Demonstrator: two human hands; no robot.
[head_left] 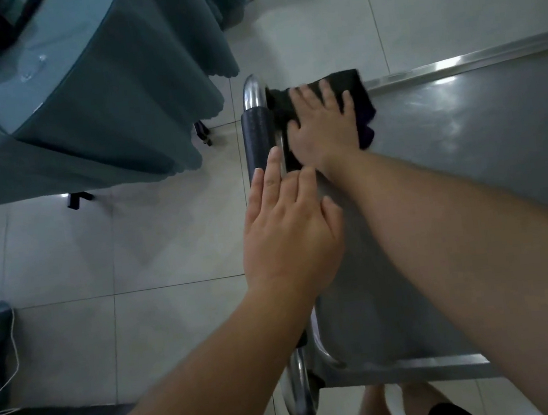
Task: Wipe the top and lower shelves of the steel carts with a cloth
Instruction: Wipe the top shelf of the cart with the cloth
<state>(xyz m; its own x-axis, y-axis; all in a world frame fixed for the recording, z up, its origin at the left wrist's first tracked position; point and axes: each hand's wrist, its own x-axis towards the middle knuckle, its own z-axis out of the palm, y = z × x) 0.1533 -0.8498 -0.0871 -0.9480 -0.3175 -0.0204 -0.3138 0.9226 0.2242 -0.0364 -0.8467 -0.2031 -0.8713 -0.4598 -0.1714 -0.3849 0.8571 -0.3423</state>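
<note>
Two bare forearms reach out from the bottom of the view over a steel cart [449, 158], whose top shelf fills the right side and shines with pale glare. Nearest the camera, the cart's curved chrome handle [300, 390] bends round at the shelf's near left corner, and the person's legs show below the shelf edge. Farther on, the left hand [290, 236] lies flat with its fingers straight and slightly spread, the fingertips reaching the dark padded sleeve [259, 140] on the handle bar and the palm over the left edge of the shelf; this grip holds nothing. Beyond it, the right hand [324, 125] presses down on a dark cloth [355, 94] with fingers straight and fanned, so its grip is spread flat on the cloth rather than pinching it. The cloth lies bunched on the far left corner of the top shelf, just beside the upper end of the handle. Left of the cart, a bench draped in a blue-green tablecloth [107, 100] stands on the pale tiled floor [132, 245]. A white cord [11, 370] trails along the floor at the left edge.
</note>
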